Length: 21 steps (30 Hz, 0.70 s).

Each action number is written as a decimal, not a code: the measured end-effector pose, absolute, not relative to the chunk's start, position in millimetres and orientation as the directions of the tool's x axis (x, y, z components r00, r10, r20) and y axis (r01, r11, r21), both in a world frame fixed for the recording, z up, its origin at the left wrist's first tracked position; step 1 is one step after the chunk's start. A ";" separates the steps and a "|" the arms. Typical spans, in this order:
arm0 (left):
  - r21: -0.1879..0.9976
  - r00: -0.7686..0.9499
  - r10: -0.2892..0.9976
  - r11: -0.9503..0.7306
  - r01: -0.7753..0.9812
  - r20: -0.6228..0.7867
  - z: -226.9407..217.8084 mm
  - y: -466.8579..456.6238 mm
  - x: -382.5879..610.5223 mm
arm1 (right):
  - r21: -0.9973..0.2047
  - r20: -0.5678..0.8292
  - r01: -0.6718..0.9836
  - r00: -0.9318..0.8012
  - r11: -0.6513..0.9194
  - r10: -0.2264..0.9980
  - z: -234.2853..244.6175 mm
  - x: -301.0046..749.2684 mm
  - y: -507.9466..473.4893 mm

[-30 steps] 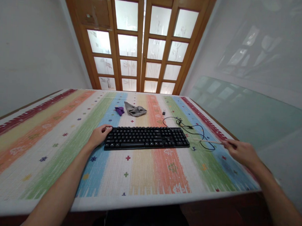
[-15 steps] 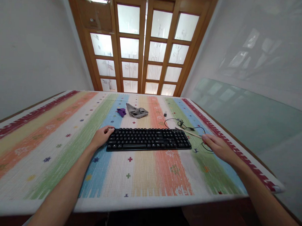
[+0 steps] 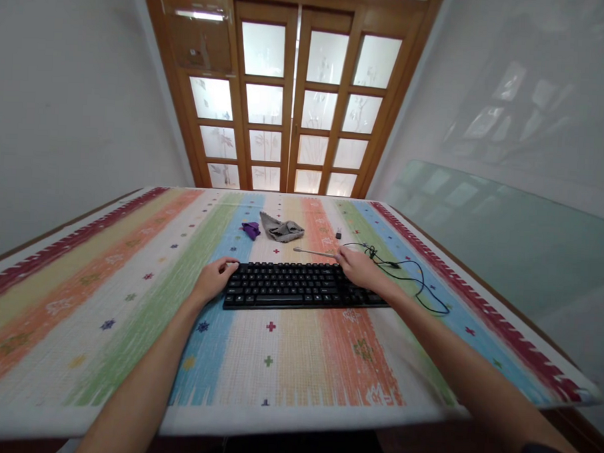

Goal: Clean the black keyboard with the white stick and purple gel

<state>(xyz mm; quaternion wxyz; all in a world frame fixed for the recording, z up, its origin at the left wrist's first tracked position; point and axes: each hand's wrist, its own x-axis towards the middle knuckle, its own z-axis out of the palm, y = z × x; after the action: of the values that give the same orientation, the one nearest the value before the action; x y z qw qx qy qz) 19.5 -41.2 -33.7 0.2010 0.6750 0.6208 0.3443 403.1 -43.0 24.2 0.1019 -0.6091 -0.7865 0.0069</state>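
A black keyboard lies flat on the table in front of me. My left hand is closed on its upper left corner, thumb on top. Over the right part of the keyboard, my right hand pinches a thin, light-coloured stick with a small widened tip pointing left. What that tip is made of is too small to make out. My right hand and forearm hide part of the number pad. The stick runs along just behind the keyboard's back edge.
Behind the keyboard lie a crumpled grey cloth and a small purple cloth-like piece. A small black plug-like item sits farther right. A black cable loops over the striped tablecloth on the right.
My right hand has swept left with the stick, from beside the keyboard's right end to over its right part. My left hand stays at the corner. The view has shifted slightly.
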 end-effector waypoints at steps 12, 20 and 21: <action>0.701 -0.004 0.972 -0.166 0.693 0.235 -38.4 -39.3 18.1 | -0.134 0.134 0.969 -0.188 0.206 0.973 -3.4 388.9 37.1; 0.709 -0.001 0.975 -0.160 0.687 0.222 -36.2 -40.5 18.5 | -0.123 0.159 0.972 -0.179 0.200 0.971 -12.3 390.1 47.2; 0.713 0.002 0.976 -0.161 0.683 0.218 -35.8 -40.9 18.5 | -0.123 0.170 0.971 -0.181 0.203 0.969 -11.3 391.5 46.9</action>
<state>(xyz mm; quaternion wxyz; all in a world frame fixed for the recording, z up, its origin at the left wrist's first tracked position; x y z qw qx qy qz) 18.5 -40.9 -35.8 0.2090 0.6763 0.6131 0.3508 391.5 46.9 -11.3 0.1054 -0.6313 -0.7683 -0.0065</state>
